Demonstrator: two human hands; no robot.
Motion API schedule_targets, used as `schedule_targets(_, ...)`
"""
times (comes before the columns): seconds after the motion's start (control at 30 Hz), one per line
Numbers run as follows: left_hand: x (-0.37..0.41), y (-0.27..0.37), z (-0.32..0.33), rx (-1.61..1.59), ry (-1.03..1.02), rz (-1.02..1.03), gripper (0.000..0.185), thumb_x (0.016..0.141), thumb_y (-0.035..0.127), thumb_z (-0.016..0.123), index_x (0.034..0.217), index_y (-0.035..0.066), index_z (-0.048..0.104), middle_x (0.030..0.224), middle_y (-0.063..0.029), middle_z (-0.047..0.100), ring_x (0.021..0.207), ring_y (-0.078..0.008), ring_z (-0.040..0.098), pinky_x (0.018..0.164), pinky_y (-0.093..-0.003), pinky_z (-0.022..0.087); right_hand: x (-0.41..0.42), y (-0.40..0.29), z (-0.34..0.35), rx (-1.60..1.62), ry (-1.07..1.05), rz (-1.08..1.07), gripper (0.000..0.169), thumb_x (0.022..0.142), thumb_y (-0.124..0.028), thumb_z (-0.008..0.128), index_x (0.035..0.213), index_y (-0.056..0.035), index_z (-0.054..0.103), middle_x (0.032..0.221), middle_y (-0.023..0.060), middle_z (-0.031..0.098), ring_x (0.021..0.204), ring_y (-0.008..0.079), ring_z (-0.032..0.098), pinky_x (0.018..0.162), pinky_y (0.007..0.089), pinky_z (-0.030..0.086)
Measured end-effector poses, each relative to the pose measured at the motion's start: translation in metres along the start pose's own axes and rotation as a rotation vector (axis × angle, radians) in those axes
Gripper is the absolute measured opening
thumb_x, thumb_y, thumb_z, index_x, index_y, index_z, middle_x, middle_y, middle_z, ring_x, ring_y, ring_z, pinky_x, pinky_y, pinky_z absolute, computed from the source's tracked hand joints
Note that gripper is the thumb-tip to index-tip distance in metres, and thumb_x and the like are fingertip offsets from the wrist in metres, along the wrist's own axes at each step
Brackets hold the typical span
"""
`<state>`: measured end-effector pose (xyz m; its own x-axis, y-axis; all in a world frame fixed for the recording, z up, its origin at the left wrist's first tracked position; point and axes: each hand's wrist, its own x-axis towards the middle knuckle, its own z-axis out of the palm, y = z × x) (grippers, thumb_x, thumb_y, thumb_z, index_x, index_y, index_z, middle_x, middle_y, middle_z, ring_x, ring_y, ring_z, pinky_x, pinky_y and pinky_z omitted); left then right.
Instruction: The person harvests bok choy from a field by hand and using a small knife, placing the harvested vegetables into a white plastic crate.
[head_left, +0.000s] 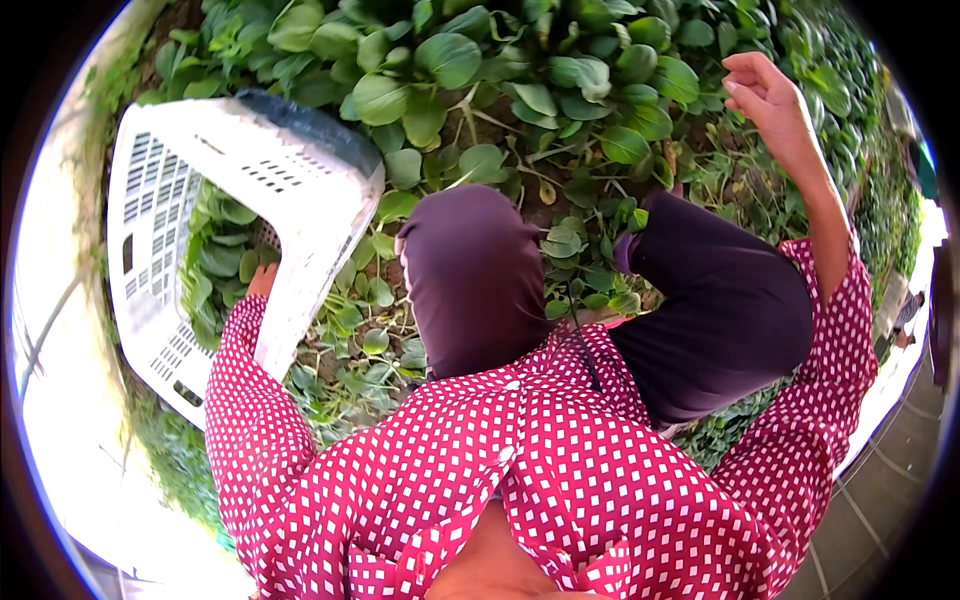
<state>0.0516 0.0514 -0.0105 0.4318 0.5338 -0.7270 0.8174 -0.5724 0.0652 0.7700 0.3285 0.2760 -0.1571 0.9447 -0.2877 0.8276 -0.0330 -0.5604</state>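
A white slatted plastic crate (315, 187), its far corner dark, stands among the plants at the left. Cut leafy greens (221, 255) lie inside it. My left hand (262, 280) reaches into the crate at the greens; its fingers are mostly hidden, so their hold cannot be made out. Raised at the upper right above the bed, my right hand (761, 94) has bent fingers, thumb near them, and nothing visible in it. Broad-leaved green plants (450, 64) grow thickly in front of me.
My bent knees in dark trousers (480, 277) are over the bed. Low weeds and bare soil (540, 199) show between the plants. A pale strip of ground (60, 300) runs along the left. Far off at the right edge is another person (909, 311).
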Motion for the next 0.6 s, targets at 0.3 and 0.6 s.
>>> schedule_targets(0.3,-0.017,0.001,-0.131,-0.188,-0.159,-0.464,0.031,0.084,0.018,0.059,0.113,0.007,0.061,0.118,-0.0159,0.059,0.112,-0.0318,0.056,0.094,-0.0459,0.045,-0.052,0.212,0.076,0.309,0.144,0.658,0.021,0.084,-0.01,0.066,0.1,0.0032,0.063,0.081,0.0086,0.066,0.066,0.0141,0.066,0.054,0.0264,0.052)
schedule_targets(0.6,-0.02,0.055,-0.395,-0.282,0.628,-0.536,0.03,0.086,0.002,0.056,0.116,0.002,0.06,0.116,-0.0136,0.062,0.1,-0.0274,0.064,0.084,-0.0362,0.052,-0.014,0.247,0.203,-0.202,0.206,0.601,0.025,0.085,-0.019,0.06,0.102,-0.0005,0.058,0.11,0.0236,0.061,0.101,0.0419,0.061,0.085,0.0506,0.051)
